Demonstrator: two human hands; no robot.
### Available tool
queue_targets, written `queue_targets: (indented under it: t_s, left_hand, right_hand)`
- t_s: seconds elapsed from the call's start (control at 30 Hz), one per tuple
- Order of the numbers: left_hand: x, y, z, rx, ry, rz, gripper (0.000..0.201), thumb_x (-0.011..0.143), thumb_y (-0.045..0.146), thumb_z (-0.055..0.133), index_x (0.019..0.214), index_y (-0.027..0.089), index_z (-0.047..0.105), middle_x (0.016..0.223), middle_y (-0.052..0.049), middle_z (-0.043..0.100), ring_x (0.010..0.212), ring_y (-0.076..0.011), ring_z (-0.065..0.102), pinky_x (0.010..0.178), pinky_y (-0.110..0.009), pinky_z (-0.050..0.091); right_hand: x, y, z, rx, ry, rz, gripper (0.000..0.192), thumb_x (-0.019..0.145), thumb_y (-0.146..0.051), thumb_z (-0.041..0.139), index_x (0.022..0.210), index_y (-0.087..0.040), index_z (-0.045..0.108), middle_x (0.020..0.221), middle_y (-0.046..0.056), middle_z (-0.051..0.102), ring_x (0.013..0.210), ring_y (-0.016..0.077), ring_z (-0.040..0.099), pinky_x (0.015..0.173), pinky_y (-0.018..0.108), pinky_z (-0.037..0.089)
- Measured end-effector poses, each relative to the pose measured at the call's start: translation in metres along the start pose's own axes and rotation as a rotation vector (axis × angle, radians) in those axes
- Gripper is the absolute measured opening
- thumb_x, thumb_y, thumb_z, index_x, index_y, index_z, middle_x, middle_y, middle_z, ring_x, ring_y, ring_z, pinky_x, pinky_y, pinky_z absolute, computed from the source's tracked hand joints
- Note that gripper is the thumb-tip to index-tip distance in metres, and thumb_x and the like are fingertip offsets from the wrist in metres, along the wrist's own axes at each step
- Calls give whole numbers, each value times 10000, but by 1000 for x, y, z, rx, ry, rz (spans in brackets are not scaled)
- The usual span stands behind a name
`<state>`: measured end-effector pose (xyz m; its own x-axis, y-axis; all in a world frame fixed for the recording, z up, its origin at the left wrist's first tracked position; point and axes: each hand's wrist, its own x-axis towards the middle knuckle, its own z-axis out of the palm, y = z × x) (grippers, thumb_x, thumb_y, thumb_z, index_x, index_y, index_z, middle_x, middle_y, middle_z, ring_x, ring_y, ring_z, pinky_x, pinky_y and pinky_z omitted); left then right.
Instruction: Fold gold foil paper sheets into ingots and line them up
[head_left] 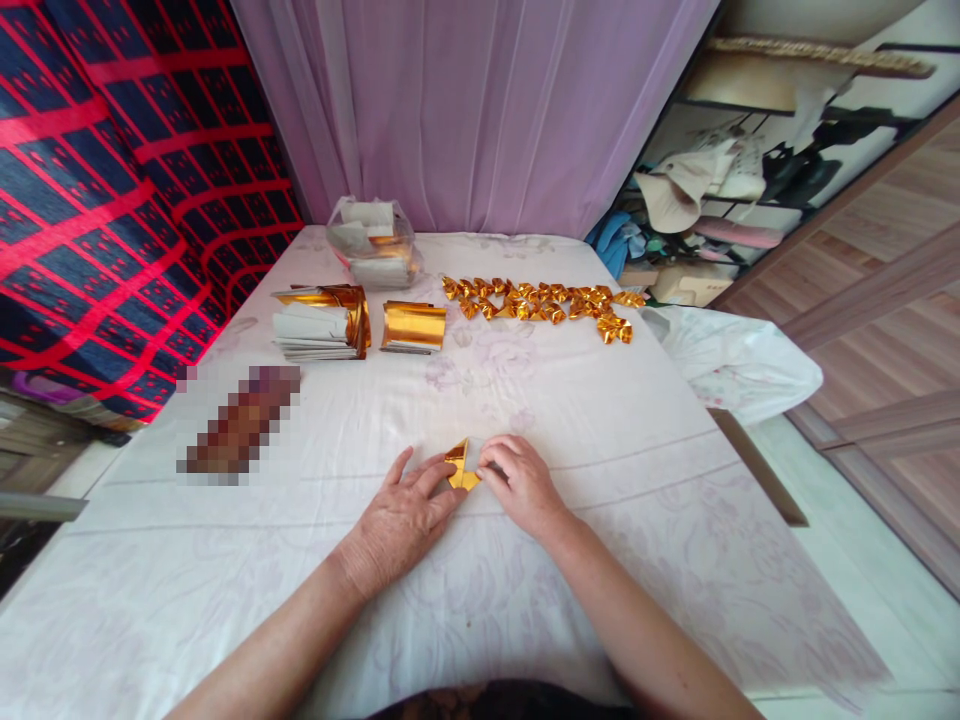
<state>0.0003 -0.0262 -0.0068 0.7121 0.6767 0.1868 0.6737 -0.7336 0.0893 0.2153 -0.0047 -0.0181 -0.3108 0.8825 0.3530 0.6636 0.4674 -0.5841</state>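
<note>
A small sheet of gold foil paper (459,470), partly folded with its pale back showing, lies on the table in front of me. My left hand (409,505) rests on its left side, fingers stretched and spread, the tips pressing it down. At the right edge, my right hand (523,482) pinches the paper between thumb and fingers. Beyond my hands is a short stack of gold foil sheets (414,327). Left of that stands a bigger pile of foil sheets (322,325), some white side up. Folded gold foil pieces (540,298) lie in rows at the back right.
A clear plastic bag (371,240) of more sheets sits at the table's back edge. A blurred-out item (244,420) lies on the left. The table wears a pale flowered cloth (600,600). To the right are a white bag (742,365) and a loaded shelf.
</note>
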Motion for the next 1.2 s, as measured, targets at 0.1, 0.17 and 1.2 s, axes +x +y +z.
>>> queue_targets:
  t_s: [0.1, 0.17, 1.2]
  left_hand:
    - [0, 1, 1, 12, 5, -2, 280, 942, 235, 476, 1202, 290, 563, 1257, -54, 576, 1263, -209, 487, 1134, -512, 247]
    - [0, 1, 2, 22, 21, 2, 276, 940, 235, 478, 1196, 288, 563, 1257, -54, 575, 1253, -204, 490, 1142, -506, 228]
    - [-4, -9, -3, 109, 6, 137, 161, 914, 221, 540, 1067, 245, 579, 1267, -78, 583, 1239, -245, 533, 1151, -539, 203]
  right_hand:
    - [-3, -3, 0, 10, 17, -29, 136, 839, -91, 547, 812, -220, 580, 888, 24, 644, 877, 178, 588, 808, 321, 442]
    - [-5, -5, 1, -13, 22, -25, 109, 835, -115, 570, 816, -221, 588, 893, 25, 641, 873, 181, 584, 806, 326, 440]
    - [-6, -10, 6, -95, -17, 28, 104, 775, -139, 697, 766, -215, 626, 878, 15, 622, 865, 188, 566, 796, 336, 413]
